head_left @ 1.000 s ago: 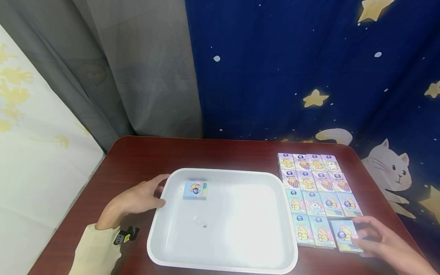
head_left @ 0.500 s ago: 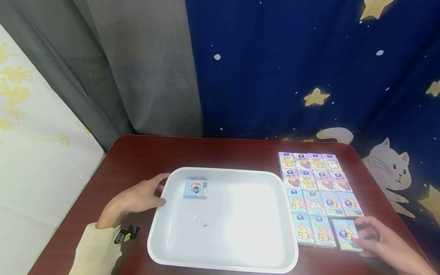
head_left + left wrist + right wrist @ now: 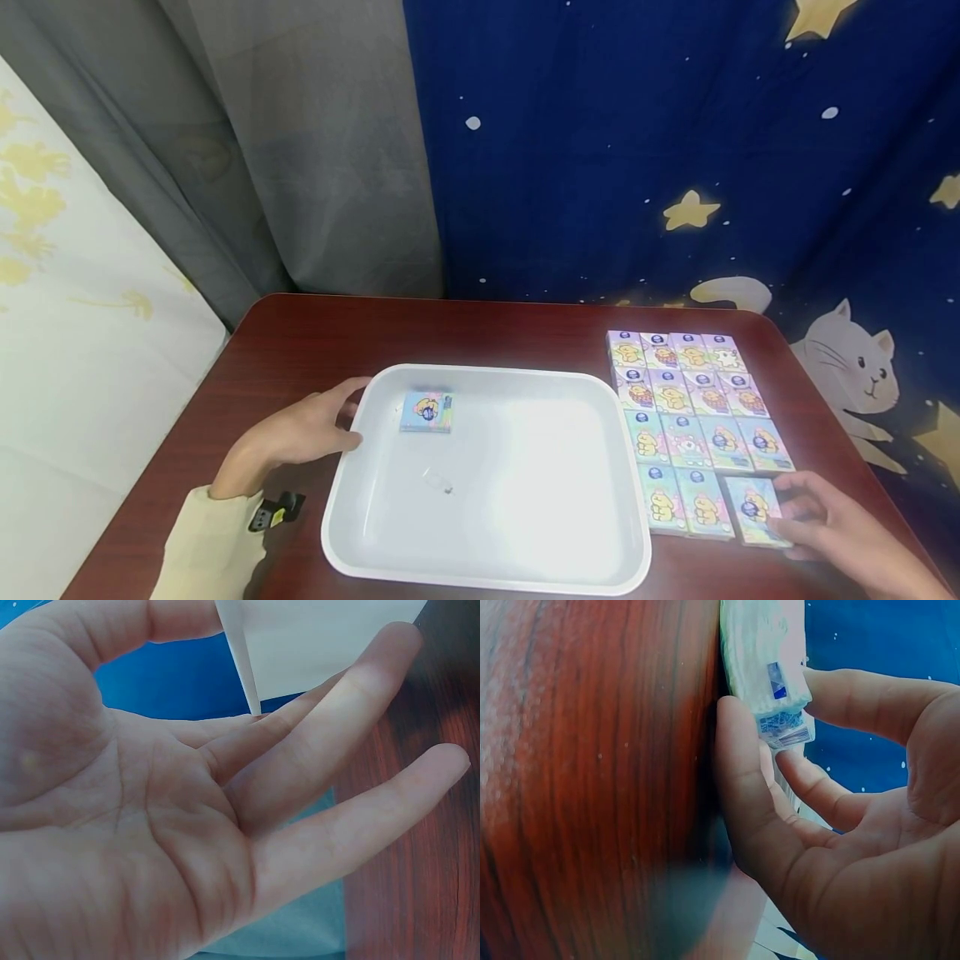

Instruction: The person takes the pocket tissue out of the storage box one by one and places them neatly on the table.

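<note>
On the left, my left hand [image 3: 307,429] rests its thumb and index finger against the rim of a white tray [image 3: 487,586]. The left wrist view shows the other fingers of that hand [image 3: 247,772] stretched out loosely beside the tray wall [image 3: 300,656]. A blue tissue pack [image 3: 426,412] lies inside the tray at its upper left. On the right, my right hand [image 3: 836,525] pinches a pocket tissue pack [image 3: 752,510] at the near right corner of a grid. Up close, the wrapped end of this pack [image 3: 784,712] sits between thumb and fingers.
Several tissue packs [image 3: 686,400] lie in rows right of the tray, purple at the back and blue-green in front. The dark red table [image 3: 330,337] ends at curtains [image 3: 562,150] behind. A small clear scrap [image 3: 437,481] is on the tray floor.
</note>
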Tool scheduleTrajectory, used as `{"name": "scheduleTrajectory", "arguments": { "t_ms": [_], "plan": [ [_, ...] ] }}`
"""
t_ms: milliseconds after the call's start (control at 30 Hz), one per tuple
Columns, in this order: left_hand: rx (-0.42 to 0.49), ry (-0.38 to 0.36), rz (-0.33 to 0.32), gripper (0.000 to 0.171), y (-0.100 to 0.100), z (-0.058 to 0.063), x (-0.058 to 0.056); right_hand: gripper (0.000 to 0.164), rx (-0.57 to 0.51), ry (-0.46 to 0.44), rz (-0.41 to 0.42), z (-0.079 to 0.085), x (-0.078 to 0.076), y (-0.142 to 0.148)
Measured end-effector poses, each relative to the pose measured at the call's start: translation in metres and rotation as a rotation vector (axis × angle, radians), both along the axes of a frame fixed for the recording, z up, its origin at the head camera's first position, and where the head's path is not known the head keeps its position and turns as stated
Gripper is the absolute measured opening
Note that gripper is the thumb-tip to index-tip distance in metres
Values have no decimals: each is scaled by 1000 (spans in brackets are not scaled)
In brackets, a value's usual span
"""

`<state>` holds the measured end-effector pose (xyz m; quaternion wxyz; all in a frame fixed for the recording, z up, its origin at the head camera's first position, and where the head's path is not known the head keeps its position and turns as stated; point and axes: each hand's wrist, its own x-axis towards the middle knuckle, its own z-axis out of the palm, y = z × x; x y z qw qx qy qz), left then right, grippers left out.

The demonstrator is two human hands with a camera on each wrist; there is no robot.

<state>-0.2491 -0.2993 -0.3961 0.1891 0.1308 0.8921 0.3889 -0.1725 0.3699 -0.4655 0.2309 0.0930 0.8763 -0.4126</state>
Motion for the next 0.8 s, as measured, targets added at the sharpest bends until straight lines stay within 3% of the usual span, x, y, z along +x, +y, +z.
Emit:
{"name": "scheduleTrajectory", "arguments": {
  "t_ms": [433, 800],
  "plan": [
    [-1, 11, -7, 83, 0, 0, 0, 64, 20, -9, 1, 1, -1, -1],
    [-17, 11, -6, 82, -1, 0, -1, 52, 28, -3, -17, 5, 1, -5]
  ]
}}
